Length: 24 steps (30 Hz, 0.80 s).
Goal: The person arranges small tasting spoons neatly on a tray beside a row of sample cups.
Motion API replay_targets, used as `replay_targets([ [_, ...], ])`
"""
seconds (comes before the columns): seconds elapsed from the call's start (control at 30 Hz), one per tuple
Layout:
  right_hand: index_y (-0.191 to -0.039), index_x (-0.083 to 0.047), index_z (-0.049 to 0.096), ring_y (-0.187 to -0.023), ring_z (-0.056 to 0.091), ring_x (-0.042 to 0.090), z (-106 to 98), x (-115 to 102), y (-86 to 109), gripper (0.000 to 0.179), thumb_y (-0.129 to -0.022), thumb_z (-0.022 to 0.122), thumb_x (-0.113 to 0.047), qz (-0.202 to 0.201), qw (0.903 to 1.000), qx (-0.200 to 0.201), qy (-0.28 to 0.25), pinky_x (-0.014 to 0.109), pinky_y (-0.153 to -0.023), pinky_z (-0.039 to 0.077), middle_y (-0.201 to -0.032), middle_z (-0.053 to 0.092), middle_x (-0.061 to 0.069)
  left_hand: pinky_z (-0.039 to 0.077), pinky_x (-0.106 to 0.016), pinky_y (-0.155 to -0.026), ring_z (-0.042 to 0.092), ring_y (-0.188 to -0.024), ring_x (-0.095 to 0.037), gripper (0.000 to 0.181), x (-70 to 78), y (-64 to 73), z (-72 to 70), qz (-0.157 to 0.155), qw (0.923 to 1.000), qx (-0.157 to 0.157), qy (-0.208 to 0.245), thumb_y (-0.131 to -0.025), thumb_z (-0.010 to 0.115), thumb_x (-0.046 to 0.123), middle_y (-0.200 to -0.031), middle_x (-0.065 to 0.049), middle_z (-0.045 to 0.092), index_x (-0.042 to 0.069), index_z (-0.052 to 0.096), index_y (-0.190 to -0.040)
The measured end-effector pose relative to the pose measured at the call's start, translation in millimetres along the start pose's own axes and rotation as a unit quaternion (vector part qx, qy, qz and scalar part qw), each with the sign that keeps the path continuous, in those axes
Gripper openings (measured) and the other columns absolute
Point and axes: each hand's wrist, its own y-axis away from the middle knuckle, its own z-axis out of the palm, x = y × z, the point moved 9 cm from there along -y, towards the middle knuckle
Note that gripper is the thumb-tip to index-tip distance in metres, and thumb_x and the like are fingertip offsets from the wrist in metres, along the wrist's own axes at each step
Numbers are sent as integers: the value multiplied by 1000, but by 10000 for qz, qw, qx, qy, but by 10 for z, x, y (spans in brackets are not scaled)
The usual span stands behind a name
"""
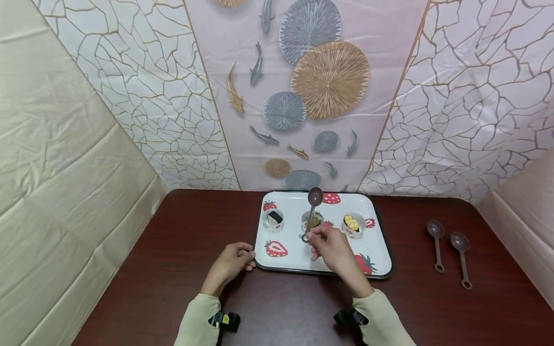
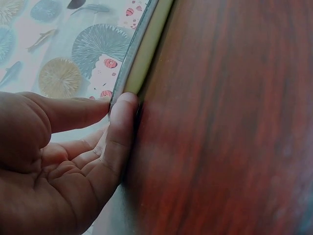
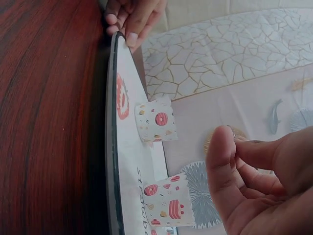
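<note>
Pinching the handle of a dark brown, round-bowled spoon (image 1: 315, 196), the right hand (image 1: 332, 247) hovers over a white rectangular tray (image 1: 298, 263) with a dark rim, the bowl tipped away from the person. Reaching forward, the left hand (image 1: 232, 262) grips the tray's near left corner between thumb and fingers. Printed dark letters on the tray are too obscured to read whole. Three scallop-edged, paper-like cups (image 3: 157, 120) stand there; the glossy table (image 1: 147, 288) shows reddish wood grain
</note>
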Motion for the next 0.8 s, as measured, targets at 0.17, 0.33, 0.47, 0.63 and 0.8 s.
replay_targets([
  [0.17, -104, 4, 71, -56, 62, 15, 79, 20, -15, 16, -108, 61, -9, 104, 9997, -47, 194, 42, -57, 61, -78, 65, 13, 63, -31, -68, 67, -69, -15, 24, 12, 2, 4, 19, 10000, -12, -12, -104, 62, 1, -84, -15, 69, -14, 61, -122],
  [0.33, -104, 4, 69, -58, 60, 15, 148, 40, -27, 18, -109, 59, -9, 79, 9996, -46, 285, 37, -53, 60, -82, 65, 17, 63, -32, -68, 67, -69, -15, 23, 13, 6, 2, 23, 10000, 1, -30, -104, 62, 1, -84, -16, 69, -14, 62, -122],
  [0.47, -103, 2, 70, -59, 57, 15, 195, 41, -52, 18, -109, 59, -11, 74, 9989, -14, 453, 30, -49, 55, -81, 64, 16, 63, -32, -68, 67, -69, -15, 23, 10, -1, -3, 19, 10000, 4, -37, -104, 62, 2, -84, -16, 69, -13, 62, -121],
  [0.63, -99, 0, 73, -56, 54, 13, 262, 6, -101, 19, -108, 61, -12, -49, 9969, -63, 785, 25, -46, 48, -77, 63, 13, 63, -33, -68, 67, -69, -15, 23, 4, -9, -8, 25, 10000, 10, -51, -104, 63, 2, -84, -15, 69, -13, 62, -121],
  [0.8, -98, -1, 74, -55, 57, 14, 306, 12, -139, 18, -107, 62, -10, -38, 9976, -69, 684, 24, -46, 47, -78, 65, 15, 63, -31, -68, 67, -68, -15, 23, -4, -8, -3, 19, 10000, -2, -52, -104, 62, 1, -83, -15, 69, -13, 61, -121],
])
